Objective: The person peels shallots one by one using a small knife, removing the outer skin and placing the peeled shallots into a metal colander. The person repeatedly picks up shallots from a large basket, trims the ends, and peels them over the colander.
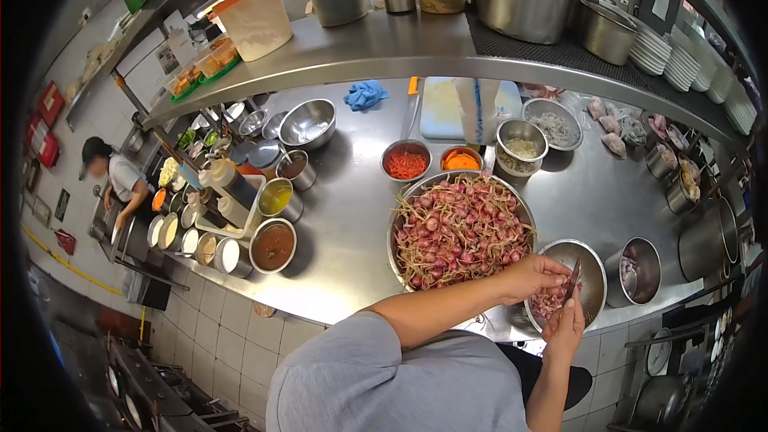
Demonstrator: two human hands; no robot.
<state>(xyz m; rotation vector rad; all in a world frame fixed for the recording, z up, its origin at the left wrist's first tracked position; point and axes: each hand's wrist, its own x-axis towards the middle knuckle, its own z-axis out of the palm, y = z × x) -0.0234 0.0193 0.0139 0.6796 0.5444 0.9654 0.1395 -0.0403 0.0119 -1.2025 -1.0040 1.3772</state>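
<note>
My right hand (564,324) is closed on a small knife (574,279), its blade pointing up. Close against the blade, my left hand (537,278) has its fingers pinched on something small, probably a shallot, mostly hidden by the fingers. Both hands are over a steel bowl (591,258) with reddish peelings in it. To the left stands a large steel bowl (393,252) heaped with red shallots (462,228), their dry roots and tops still on; my left forearm passes over its near edge. A deep steel pot (651,273) with a few peeled pieces inside stands right of the peelings bowl.
Bowls of red strips (406,163) and orange slices (461,159) stand behind the shallots, near a white cutting board (441,111). Sauce containers (273,246) and squeeze bottles (223,174) crowd the left. A steel shelf (372,66) crosses above. Another person (123,177) works at far left.
</note>
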